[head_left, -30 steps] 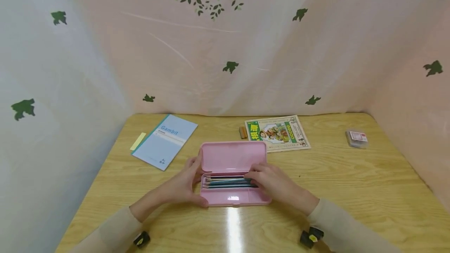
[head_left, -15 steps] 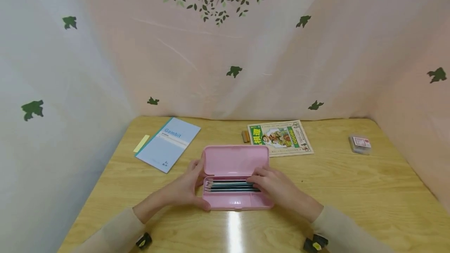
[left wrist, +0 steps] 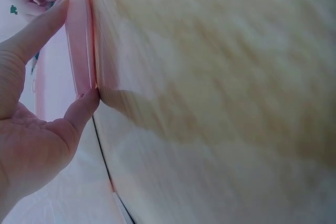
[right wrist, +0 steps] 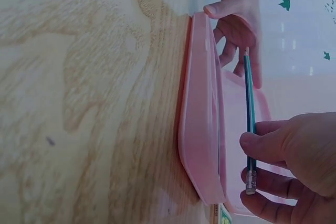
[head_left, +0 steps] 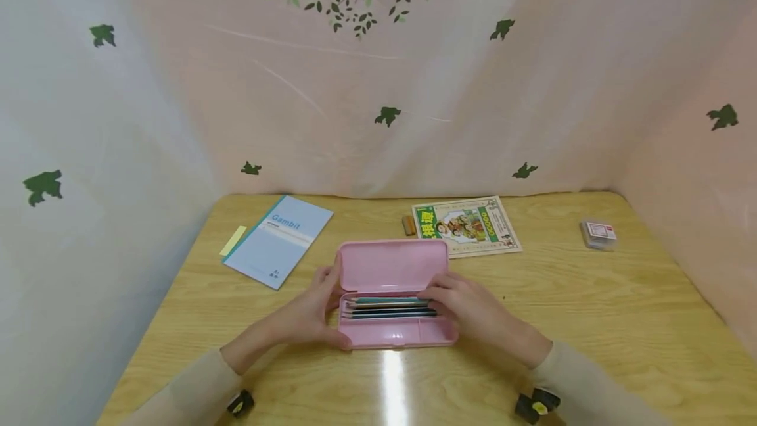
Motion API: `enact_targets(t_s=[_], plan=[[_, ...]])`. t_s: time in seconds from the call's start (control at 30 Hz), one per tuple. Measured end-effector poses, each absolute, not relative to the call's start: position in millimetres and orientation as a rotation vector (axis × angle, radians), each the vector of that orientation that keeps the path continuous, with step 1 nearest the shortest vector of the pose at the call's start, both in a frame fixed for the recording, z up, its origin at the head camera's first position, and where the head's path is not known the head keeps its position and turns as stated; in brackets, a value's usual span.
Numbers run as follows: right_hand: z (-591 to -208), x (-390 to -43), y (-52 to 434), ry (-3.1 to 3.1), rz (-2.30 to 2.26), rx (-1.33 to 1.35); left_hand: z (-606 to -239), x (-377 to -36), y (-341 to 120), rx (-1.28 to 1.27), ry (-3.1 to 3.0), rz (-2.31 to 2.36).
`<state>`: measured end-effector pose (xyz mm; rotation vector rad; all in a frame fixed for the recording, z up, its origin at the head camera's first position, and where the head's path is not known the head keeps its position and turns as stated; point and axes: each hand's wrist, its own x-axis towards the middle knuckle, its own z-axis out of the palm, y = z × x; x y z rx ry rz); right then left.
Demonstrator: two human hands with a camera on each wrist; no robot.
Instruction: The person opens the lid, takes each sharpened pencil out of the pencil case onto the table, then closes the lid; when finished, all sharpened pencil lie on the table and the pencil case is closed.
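Note:
A pink pencil case (head_left: pixel 378 334) lies open on the table, its lid (head_left: pixel 393 267) tipped back. Several pencils (head_left: pixel 390 313) lie side by side in its long rear compartment. My left hand (head_left: pixel 310 307) holds the case's left end, thumb at the front corner and fingers towards the hinge. Over the case's right part, my right hand (head_left: pixel 467 307) pinches a green pencil (right wrist: pixel 249 93) near its eraser end between thumb and fingers. In the right wrist view that pencil is raised above the case, its tip towards my left hand (right wrist: pixel 239 19).
A blue notebook (head_left: pixel 278 242) and a yellow strip (head_left: pixel 233 240) lie at the back left. Behind the case are an illustrated booklet (head_left: pixel 467 225) and a small orange-brown block (head_left: pixel 409 225). A small clear box (head_left: pixel 598 235) stands at the right. Patterned cloth (head_left: pixel 319 104) borders the table.
My right hand has moved slightly right, and the green pencil it pinches now sits further back over the row. The left hand keeps its hold on the case. The head view has shifted a little.

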<state>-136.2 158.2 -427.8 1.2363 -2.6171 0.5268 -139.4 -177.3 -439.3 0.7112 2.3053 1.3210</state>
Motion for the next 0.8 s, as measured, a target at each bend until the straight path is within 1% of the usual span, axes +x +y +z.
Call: enact_targets(t_s=[0.2,0.4,0.57,0.8], plan=[[-421,-135,165,-2.606,0.524,1.207,-442,-141,-175,0.717,2.300,1.349],[-418,-132,173,-2.571,0.558,1.252,-440,-138,-177,0.692,2.328,1.305],[-413,-133,185,-2.561,0.599,1.242,-440,-142,-175,0.712,2.328,1.309],[-408,-139,206,-2.488,0.718,1.260,-439,-139,-177,0.649,2.329,1.283]])
